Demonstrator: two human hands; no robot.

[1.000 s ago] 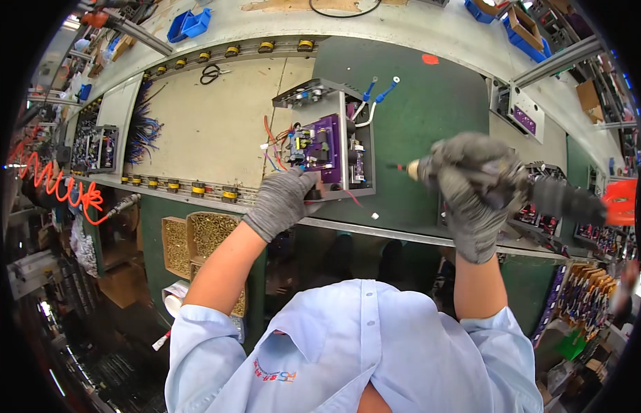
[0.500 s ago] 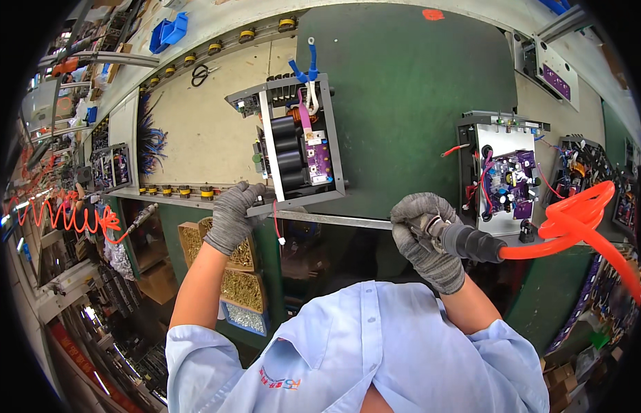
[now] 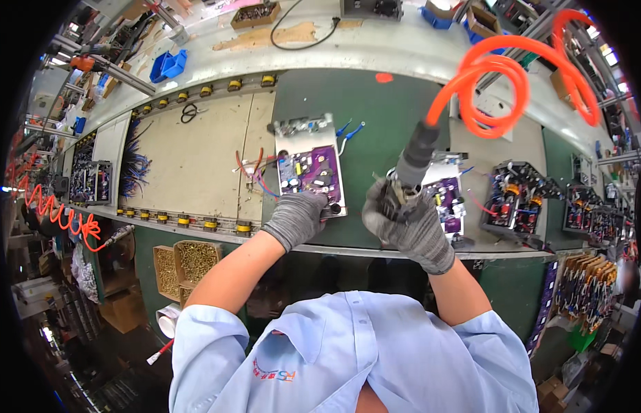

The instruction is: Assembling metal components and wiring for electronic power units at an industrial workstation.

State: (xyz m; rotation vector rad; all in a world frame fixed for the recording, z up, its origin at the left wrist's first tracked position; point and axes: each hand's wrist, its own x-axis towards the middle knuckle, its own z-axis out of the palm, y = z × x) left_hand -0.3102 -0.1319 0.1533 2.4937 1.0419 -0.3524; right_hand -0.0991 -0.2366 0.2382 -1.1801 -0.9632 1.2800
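My left hand (image 3: 295, 220), in a grey knit glove, grips the near edge of an electronics unit (image 3: 312, 168). The unit's purple circuit board faces up on a pale metal plate, on the green mat (image 3: 375, 113). Blue-tipped cables (image 3: 351, 131) stick out at its far right. My right hand (image 3: 406, 219), gloved too, is wrapped around an air tool (image 3: 413, 158) just right of the unit. The tool's black end points up and away, joined to an orange hose (image 3: 496, 58); its working tip is hidden. Behind that hand stands a second purple-board unit (image 3: 448, 199), partly covered.
Several more open units (image 3: 517, 199) stand along the bench to the right. A roller track (image 3: 183, 220) edges the pale board at left, where scissors (image 3: 188, 112) lie. Screw bins (image 3: 196, 261) sit below the bench edge. The looping hose hangs over the right side.
The unit at my left hand has turned from showing black cylinders to showing its purple board. My right hand has swung the tool upright, its hose now rising away. The view has shifted.
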